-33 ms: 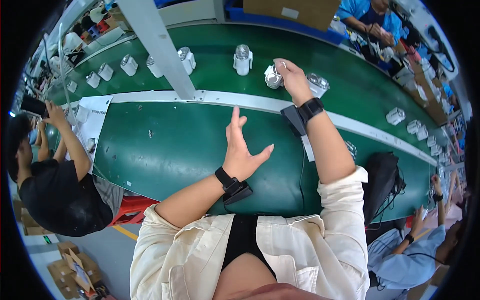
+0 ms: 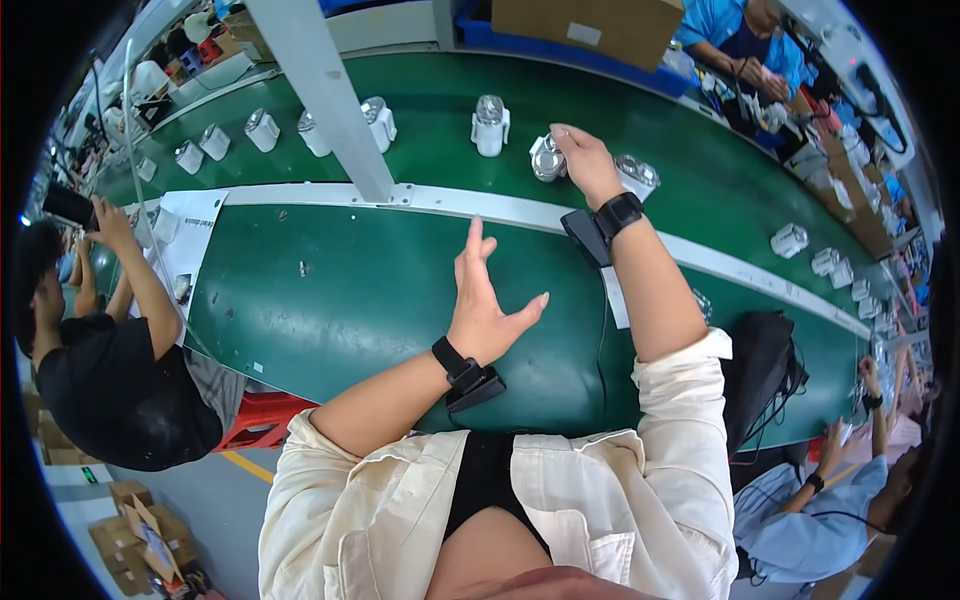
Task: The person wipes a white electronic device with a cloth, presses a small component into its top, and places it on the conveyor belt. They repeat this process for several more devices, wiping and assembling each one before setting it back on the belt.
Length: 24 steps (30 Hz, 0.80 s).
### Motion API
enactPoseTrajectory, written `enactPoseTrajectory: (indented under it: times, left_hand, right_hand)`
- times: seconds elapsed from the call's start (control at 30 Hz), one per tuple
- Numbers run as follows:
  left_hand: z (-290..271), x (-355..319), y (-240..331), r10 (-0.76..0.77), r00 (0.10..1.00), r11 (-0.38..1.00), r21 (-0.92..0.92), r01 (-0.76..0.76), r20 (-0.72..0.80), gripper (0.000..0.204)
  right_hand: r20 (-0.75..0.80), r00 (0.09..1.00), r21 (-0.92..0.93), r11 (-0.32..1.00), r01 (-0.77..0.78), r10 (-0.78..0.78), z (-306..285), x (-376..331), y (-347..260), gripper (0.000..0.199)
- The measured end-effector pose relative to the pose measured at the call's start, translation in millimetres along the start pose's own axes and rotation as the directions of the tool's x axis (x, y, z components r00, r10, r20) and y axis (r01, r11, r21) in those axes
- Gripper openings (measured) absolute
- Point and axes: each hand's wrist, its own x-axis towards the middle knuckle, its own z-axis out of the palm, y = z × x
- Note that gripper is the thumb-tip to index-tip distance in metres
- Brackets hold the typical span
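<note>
My right hand [image 2: 588, 165] reaches over the far green strip, its fingers curled round the right side of a white unit with round clear lenses [image 2: 548, 160]. The fingertips on the unit's far side are partly hidden. Just right of that hand, and partly behind it, lies another white unit with a clear top [image 2: 637, 174]. An upright white unit with a clear domed top [image 2: 489, 126] stands to the left. My left hand [image 2: 478, 308] hovers over the near green tabletop [image 2: 330, 290], thumb and fingers spread, holding nothing. Each wrist wears a black strap with a dark device.
A white rail [image 2: 480, 204] divides the tabletop from the far strip, and a white post [image 2: 330, 100] rises from it. More white units [image 2: 262, 130] stand left and right along the strip. A black bag [image 2: 757, 365] lies at right. A seated person [image 2: 120, 390] is at left.
</note>
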Motion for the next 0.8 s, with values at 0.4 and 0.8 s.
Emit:
enactPoseTrajectory:
  times: [0.4,0.8]
  left_hand:
    - [-6,-3,3,0.014,0.997,0.997,-0.075,-0.02,-0.081,0.108]
    - [-30,13,4,0.084,0.948,0.996,0.008,-0.086,-0.306,0.113]
  right_hand:
    - [0.152,0.976,-0.866,0.455,0.207,-0.156,98,31,-58,0.061]
    - [0.867,0.491,-0.064,0.959,0.276,-0.084,5,-80,-107,0.081]
